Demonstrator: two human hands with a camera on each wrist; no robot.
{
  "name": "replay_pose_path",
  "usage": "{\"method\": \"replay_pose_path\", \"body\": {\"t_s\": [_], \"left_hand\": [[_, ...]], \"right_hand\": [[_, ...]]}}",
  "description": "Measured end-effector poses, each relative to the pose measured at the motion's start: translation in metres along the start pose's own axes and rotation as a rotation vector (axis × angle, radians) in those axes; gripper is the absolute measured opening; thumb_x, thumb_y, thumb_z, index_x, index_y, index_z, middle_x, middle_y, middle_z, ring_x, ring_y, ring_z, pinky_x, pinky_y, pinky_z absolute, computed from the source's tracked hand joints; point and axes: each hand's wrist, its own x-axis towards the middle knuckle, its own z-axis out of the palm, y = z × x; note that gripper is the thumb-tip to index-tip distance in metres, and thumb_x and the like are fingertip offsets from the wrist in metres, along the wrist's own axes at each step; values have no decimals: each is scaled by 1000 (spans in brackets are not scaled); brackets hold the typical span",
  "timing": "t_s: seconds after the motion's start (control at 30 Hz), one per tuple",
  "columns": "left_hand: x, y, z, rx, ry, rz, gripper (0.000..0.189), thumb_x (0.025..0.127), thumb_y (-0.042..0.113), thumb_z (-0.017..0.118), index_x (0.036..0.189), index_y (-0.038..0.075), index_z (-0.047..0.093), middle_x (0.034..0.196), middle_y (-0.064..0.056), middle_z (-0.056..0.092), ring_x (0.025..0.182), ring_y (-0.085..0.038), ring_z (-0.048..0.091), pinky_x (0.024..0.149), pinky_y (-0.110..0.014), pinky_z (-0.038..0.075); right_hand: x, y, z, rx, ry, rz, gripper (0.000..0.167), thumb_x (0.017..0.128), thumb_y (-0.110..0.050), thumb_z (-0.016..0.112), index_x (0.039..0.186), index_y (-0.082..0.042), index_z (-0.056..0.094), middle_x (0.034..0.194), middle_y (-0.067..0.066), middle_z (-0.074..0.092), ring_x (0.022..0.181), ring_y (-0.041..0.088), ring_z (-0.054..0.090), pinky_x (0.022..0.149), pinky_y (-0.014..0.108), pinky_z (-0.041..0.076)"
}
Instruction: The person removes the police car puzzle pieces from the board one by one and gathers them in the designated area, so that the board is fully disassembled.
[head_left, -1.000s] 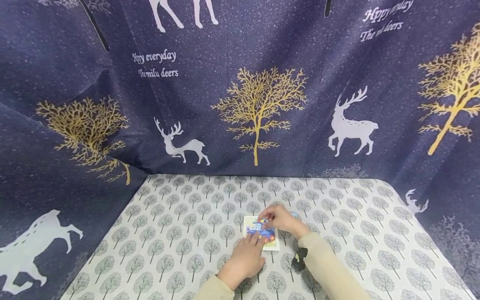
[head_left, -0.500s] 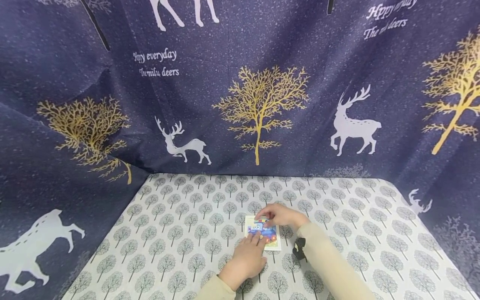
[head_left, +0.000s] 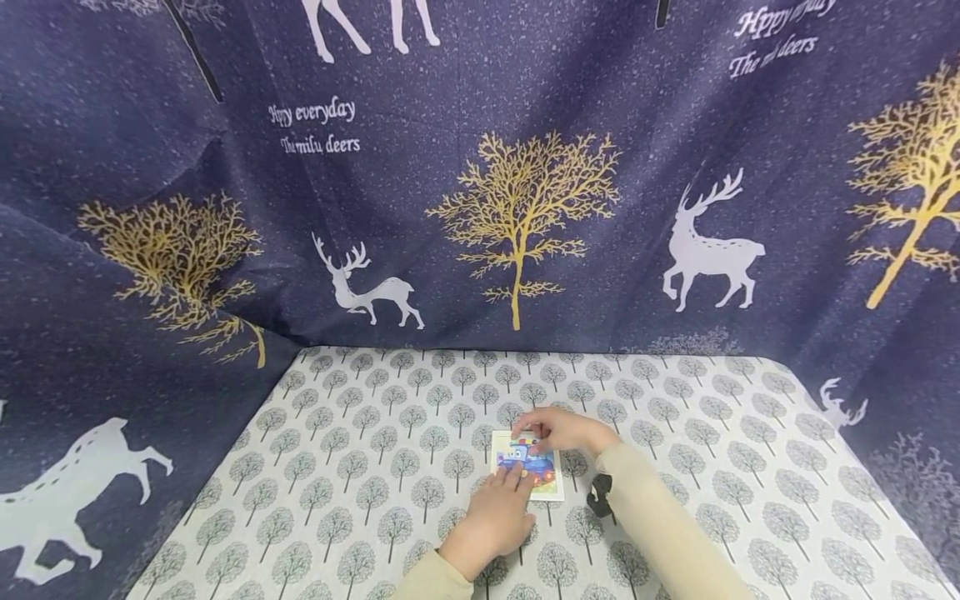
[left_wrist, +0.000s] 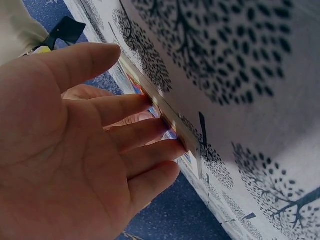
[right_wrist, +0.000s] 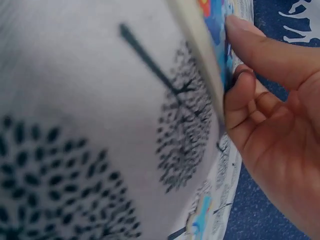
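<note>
A small picture puzzle board (head_left: pixel 552 493) lies flat on the tree-print cloth, with a pale border and a blue cartoon vehicle with eyes. My left hand (head_left: pixel 498 517) reaches in from the near side, its extended fingertips resting on the lower left of the picture. In the left wrist view those fingers (left_wrist: pixel 142 132) lie over the board's edge, with the thumb apart. My right hand (head_left: pixel 564 429) arches over the far edge. The right wrist view shows its thumb (right_wrist: pixel 245 32) on the picture and curled fingers at the board's edge. The hands hide parts of the picture.
A small blue piece with a pale edge (right_wrist: pixel 201 217) lies on the cloth beyond the board in the right wrist view. The patterned cloth (head_left: pixel 337 500) covers the table. A dark blue deer-print curtain (head_left: pixel 450 208) rises behind it. A black strap (head_left: pixel 598 496) hangs at my right sleeve.
The right fingers have shifted slightly over the board's far edge. My left hand stays on the picture, and the whole view has drifted a little.
</note>
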Motion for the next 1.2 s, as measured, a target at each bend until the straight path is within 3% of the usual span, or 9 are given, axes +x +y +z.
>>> {"method": "replay_pose_path", "body": {"t_s": [0.17,0.47,0.63,0.73,0.93,1.07,1.2], "left_hand": [[0,1,0,10,-4,-4,58,92,34,61,142,8,47,149,-14,40,137,-34,37,111,-47,33],[2,2,2,16,-7,-11,59,92,34,61,143,8,46,150,-13,39,137,-34,37,111,-46,32],[1,2,2,21,-4,-11,59,92,33,61,143,8,46,150,-14,39,137,-34,37,111,-46,32],[1,2,3,26,-6,-9,59,92,34,61,143,8,46,150,-14,38,137,-34,36,112,-46,32],[3,1,4,10,-13,-12,58,93,33,61,143,7,46,150,-14,38,138,-35,35,112,-46,31],[3,1,4,19,-8,-13,57,93,33,60,143,7,46,150,-14,38,137,-34,36,112,-46,31],[4,1,2,32,-4,-8,57,93,34,59,143,8,46,150,-14,39,137,-33,36,113,-46,30]], "right_hand": [[0,2,0,14,-4,-4,33,86,-4,68,117,-11,66,88,4,57,75,11,48,68,27,46],[10,-15,-1,-115,-54,198,32,80,-8,72,106,-25,62,76,2,51,69,14,45,67,32,42],[13,-20,-1,-97,-58,259,34,80,-6,72,102,-28,60,85,1,55,78,16,50,80,41,46],[13,-18,1,-67,-36,227,34,79,-2,71,102,-25,60,92,1,57,85,18,53,85,45,47],[9,-10,6,-14,20,107,35,76,5,71,105,-12,61,96,3,55,87,19,51,83,38,46],[7,-8,7,57,43,103,41,77,6,70,114,-10,63,103,4,57,92,19,53,87,41,48],[6,-5,6,82,59,93,40,79,6,69,115,-9,64,101,5,58,87,17,53,82,36,49]]}}
